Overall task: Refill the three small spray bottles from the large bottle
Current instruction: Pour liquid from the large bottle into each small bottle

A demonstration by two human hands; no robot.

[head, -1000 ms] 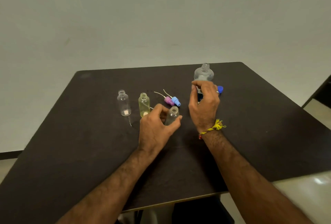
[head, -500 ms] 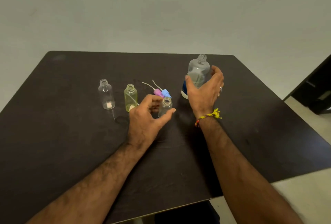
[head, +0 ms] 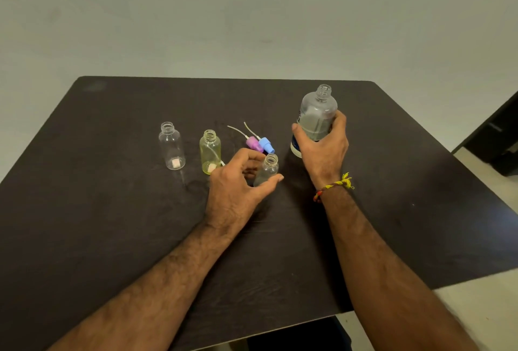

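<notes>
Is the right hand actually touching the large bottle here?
Touching. The head view shows the right hand wrapped around the large bottle, thumb on its near-left side and fingers curled round the right.

Large clear bottle stands uncapped, far right. Three small open bottles stand left of it: clear, yellowish, clear.

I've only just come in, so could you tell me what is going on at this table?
A person is refilling small spray bottles. The right hand grips the uncapped large bottle; the left hand holds a small clear bottle, open-necked, on the dark table. Another clear bottle and a yellow bottle stand open to the left. Pink and blue spray heads lie behind. Nothing is pouring.
</notes>
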